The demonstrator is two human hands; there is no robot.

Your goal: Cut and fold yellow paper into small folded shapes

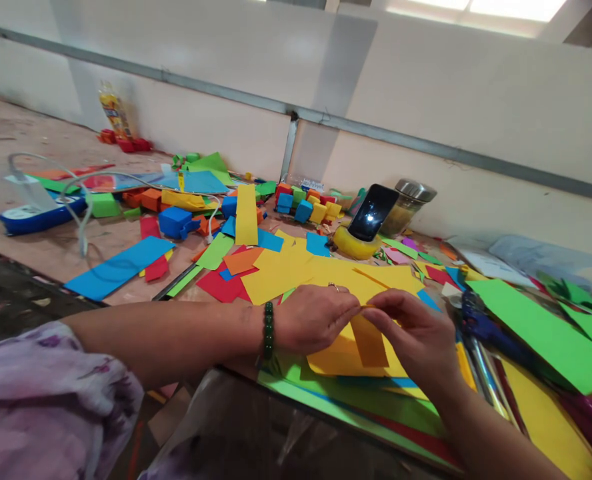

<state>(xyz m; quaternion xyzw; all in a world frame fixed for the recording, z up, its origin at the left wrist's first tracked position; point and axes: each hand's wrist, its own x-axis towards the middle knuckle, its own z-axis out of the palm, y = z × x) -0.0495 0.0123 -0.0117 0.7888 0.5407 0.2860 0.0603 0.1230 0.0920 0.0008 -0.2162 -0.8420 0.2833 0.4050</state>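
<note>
My left hand [316,317], with a ring and a green bead bracelet, and my right hand [416,333] meet at the fingertips near the table's front edge. Both pinch the top edge of a small orange-yellow paper strip [371,343], which hangs down between them. Beneath lie yellow paper sheets [326,360] on a stack of green, blue and red sheets. Another yellow sheet [276,273] spreads out behind my left hand.
A phone [373,212] leans on a yellow tape roll [356,244] beside a glass jar [410,203]. Folded paper cubes [303,210], paper scraps, a blue-and-white device [41,215] with a cable, and a bottle [114,110] stand farther back. Scissors-like tools [486,380] lie right.
</note>
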